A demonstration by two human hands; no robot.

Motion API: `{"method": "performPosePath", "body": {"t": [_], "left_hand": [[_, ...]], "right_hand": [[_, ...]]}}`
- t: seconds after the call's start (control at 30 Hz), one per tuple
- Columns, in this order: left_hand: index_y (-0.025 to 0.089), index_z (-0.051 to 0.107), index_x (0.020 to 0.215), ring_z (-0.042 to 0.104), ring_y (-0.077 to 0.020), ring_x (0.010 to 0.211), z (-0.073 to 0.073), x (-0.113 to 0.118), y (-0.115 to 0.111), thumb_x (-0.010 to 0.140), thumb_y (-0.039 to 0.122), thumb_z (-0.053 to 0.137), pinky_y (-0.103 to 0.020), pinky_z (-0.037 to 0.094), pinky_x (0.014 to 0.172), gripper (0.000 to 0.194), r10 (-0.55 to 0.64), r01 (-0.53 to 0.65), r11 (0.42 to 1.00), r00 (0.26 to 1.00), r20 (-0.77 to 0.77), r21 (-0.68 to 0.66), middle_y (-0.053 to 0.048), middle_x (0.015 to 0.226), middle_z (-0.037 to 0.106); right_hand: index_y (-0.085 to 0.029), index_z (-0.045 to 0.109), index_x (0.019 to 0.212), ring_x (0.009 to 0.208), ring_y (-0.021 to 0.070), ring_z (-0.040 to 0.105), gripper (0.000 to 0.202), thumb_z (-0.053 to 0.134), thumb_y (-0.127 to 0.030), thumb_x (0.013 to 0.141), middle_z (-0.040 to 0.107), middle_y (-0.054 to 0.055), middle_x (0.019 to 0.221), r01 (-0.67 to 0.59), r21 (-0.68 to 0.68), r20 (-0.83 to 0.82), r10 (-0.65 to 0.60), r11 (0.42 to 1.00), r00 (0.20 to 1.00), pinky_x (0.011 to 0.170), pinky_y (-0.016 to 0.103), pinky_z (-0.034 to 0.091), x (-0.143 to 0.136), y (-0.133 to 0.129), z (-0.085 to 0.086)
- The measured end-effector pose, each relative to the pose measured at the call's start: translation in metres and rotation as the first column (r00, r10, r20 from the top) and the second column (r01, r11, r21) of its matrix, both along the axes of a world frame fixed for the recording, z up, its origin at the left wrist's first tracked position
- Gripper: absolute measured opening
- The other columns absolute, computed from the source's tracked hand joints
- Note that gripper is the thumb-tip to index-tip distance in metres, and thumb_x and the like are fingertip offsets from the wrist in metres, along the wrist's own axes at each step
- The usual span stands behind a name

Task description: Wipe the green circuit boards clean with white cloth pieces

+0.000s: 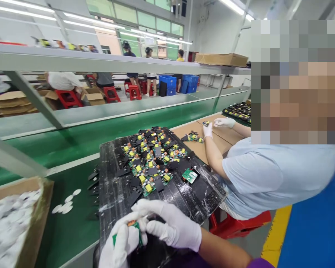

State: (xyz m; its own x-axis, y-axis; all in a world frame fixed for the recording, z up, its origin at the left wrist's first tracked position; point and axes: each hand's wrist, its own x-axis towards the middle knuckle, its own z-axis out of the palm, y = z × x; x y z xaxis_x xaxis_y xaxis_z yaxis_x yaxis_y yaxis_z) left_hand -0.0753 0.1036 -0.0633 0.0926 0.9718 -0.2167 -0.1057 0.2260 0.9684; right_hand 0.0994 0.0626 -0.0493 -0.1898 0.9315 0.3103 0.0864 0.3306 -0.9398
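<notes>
A green circuit board (140,233) with an orange part is held in my gloved left hand (120,238), its fingers wrapped round it. My gloved right hand (174,225) reaches over from the right, its thumb and fingertips bent together at the board's upper edge; whether they pinch anything is hidden. Just beyond both hands lies a black tray (111,186), scuffed on its surface. A heap of circuit boards (150,160) with yellow and black parts covers its middle. One board (190,175) lies apart on the right, green underside up.
A cardboard box (41,216) of white discs stands at the left, with several loose white discs (67,206) beside it. To the right, a person in light blue (257,175) handles a board over cardboard (217,145). A metal shelf (123,64) spans the view ahead.
</notes>
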Motion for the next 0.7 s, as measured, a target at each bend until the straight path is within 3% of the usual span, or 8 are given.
{"method": "performPosePath", "body": {"t": [0.07,0.17,0.27,0.37,0.47,0.57,0.7], "left_hand": [[0.020,0.071,0.097,0.061,-0.0205,0.062,0.011,-0.010,-0.007,0.070,0.064,0.073,-0.030,0.050,0.055,0.052,0.091,-0.090,0.995,0.995,0.029,-0.035,-0.002,0.069,0.068],[0.017,0.067,0.102,0.055,-0.0134,0.055,0.019,-0.034,-0.006,0.073,0.059,0.074,-0.024,0.045,0.052,0.051,0.194,-0.185,0.980,0.969,0.153,-0.072,-0.001,0.072,0.068],[0.015,0.067,0.110,0.059,-0.0138,0.063,0.014,-0.057,0.000,0.073,0.054,0.077,-0.024,0.049,0.060,0.055,0.281,-0.273,0.960,0.932,0.227,-0.065,-0.004,0.081,0.072],[0.019,0.063,0.125,0.066,-0.0164,0.083,0.008,-0.061,-0.002,0.077,0.049,0.075,-0.027,0.054,0.079,0.058,0.310,-0.289,0.951,0.893,0.326,-0.114,-0.006,0.102,0.075],[0.022,0.053,0.140,0.067,-0.0189,0.095,0.013,-0.042,-0.012,0.080,0.050,0.073,-0.032,0.052,0.093,0.069,0.219,-0.156,0.972,0.872,0.437,-0.177,-0.008,0.115,0.073],[0.023,0.043,0.149,0.068,-0.0229,0.097,0.026,-0.017,-0.021,0.084,0.058,0.065,-0.043,0.049,0.099,0.076,0.082,0.013,0.984,0.847,0.525,-0.175,-0.011,0.116,0.072],[0.026,0.052,0.144,0.059,-0.0248,0.122,0.032,0.003,-0.030,0.086,0.060,0.062,-0.045,0.035,0.116,0.068,-0.014,0.120,0.977,0.861,0.509,-0.176,-0.009,0.133,0.065]], "right_hand": [[-0.020,0.054,0.139,0.117,0.0214,0.065,0.056,0.058,-0.054,0.094,0.066,0.010,0.131,0.083,-0.027,0.017,-0.083,0.996,0.996,0.105,0.036,0.050,0.012,-0.012,0.001],[-0.026,0.054,0.140,0.121,0.0226,0.064,0.049,0.058,-0.047,0.096,0.062,0.011,0.139,0.248,-0.081,0.057,-0.244,0.965,0.968,0.109,0.042,0.049,0.040,-0.028,-0.010],[-0.027,0.057,0.137,0.116,0.0231,0.068,0.044,0.056,-0.046,0.097,0.066,0.011,0.134,0.435,-0.120,0.038,-0.433,0.893,0.900,0.106,0.043,0.052,0.069,-0.038,-0.032],[-0.026,0.061,0.133,0.113,0.0246,0.070,0.043,0.059,-0.046,0.095,0.068,0.011,0.130,0.486,-0.125,0.046,-0.484,0.865,0.874,0.103,0.042,0.056,0.080,-0.046,-0.048],[-0.025,0.063,0.131,0.114,0.0248,0.070,0.042,0.062,-0.043,0.093,0.070,0.011,0.128,0.451,-0.036,0.137,-0.442,0.892,0.886,0.103,0.042,0.055,0.069,-0.049,-0.043],[-0.027,0.061,0.133,0.120,0.0251,0.066,0.044,0.065,-0.039,0.092,0.067,0.010,0.131,0.340,0.144,0.260,-0.367,0.929,0.893,0.105,0.042,0.054,0.046,-0.042,-0.022],[-0.026,0.052,0.142,0.131,0.0276,0.056,0.060,0.072,-0.037,0.086,0.058,0.012,0.142,0.083,0.366,0.400,-0.237,0.927,0.886,0.110,0.044,0.048,0.015,-0.021,0.006]]}}
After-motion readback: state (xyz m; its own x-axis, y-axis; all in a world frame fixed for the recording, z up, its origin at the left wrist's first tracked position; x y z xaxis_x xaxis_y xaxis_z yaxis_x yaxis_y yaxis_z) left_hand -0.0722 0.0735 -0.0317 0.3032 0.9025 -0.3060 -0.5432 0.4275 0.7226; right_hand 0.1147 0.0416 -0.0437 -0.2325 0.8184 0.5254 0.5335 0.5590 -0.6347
